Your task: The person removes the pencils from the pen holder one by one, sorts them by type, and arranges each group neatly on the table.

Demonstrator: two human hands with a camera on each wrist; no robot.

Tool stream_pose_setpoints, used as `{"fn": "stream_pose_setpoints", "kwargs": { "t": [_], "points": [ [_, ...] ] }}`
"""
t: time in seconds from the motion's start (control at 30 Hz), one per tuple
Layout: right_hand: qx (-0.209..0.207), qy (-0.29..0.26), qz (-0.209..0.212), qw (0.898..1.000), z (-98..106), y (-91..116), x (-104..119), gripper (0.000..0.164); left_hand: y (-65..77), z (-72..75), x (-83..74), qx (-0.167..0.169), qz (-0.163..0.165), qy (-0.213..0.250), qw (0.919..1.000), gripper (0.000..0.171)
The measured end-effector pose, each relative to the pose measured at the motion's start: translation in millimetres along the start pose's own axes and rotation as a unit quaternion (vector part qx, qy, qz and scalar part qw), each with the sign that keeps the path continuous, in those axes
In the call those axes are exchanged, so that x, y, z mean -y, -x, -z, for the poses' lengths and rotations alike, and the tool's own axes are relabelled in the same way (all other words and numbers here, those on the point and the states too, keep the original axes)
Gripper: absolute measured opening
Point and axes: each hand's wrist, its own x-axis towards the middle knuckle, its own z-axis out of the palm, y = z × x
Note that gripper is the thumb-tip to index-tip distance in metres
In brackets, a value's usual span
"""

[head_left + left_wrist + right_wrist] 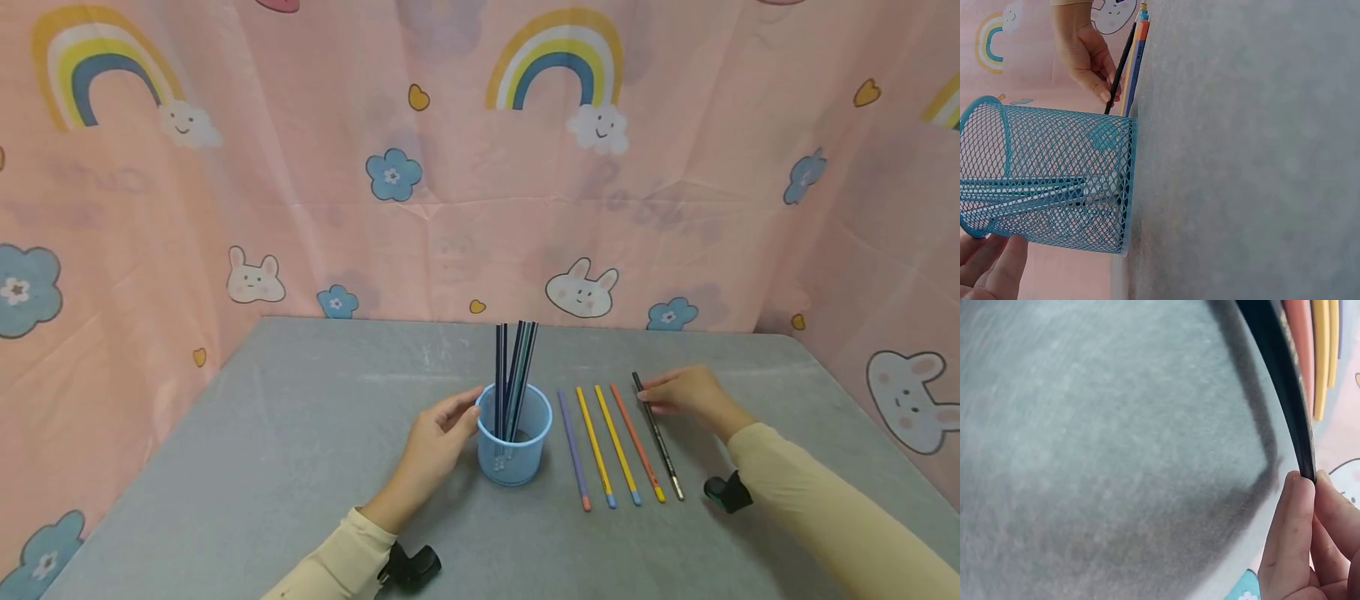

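Observation:
A light blue mesh pencil cup [512, 462] stands on the grey table, with several dark striped pencils [515, 375] upright inside. At its left side, my left hand [435, 446] rests its fingertips and thumb against the outside near the rim; the left wrist view shows the fingertips [1013, 250] touching the mesh, not wrapped round it. My right hand [690, 396] pinches a black pencil [660, 442] by its far end, between thumb and fingers [1300, 494]. In the right wrist view the pencil's shadow lies apart from it at the held end.
Right of the cup lie, side by side, a purple pencil [573, 450], two yellow pencils [594, 442] and an orange pencil [636, 437], the orange one nearest the black pencil. Behind the table [315, 392] hangs a pink patterned curtain [450, 233].

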Motion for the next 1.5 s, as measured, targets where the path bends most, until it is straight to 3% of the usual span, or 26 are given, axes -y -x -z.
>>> {"fn": "stream_pose_setpoints", "kwargs": {
  "t": [0.17,0.4,0.87,1.17,1.5],
  "points": [
    [0.006,0.002,0.002,1.000,-2.1,-1.1,-1.9,0.037,-1.0,-0.5,-2.0,-0.005,0.021,0.020,0.9996,0.039],
    [0.020,0.007,0.013,1.000,-1.0,1.8,-1.1,0.037,-1.5,-1.5,-2.0,-0.011,0.025,0.019,0.9994,0.038],
    [-0.004,0.066,0.016,0.998,-5.9,-1.7,1.3,0.030,-1.9,-0.3,-1.5,-0.006,0.024,0.018,0.9995,0.039],
    [-0.012,0.101,0.075,0.992,1.2,8.3,6.8,0.037,-1.7,-0.8,-2.5,-0.006,0.021,0.018,0.9996,0.040],
    [0.014,0.007,0.116,0.993,-20.7,28.8,16.4,0.043,-2.0,-0.8,-2.0,-0.009,0.024,0.017,0.9995,0.039]
  ]
}}
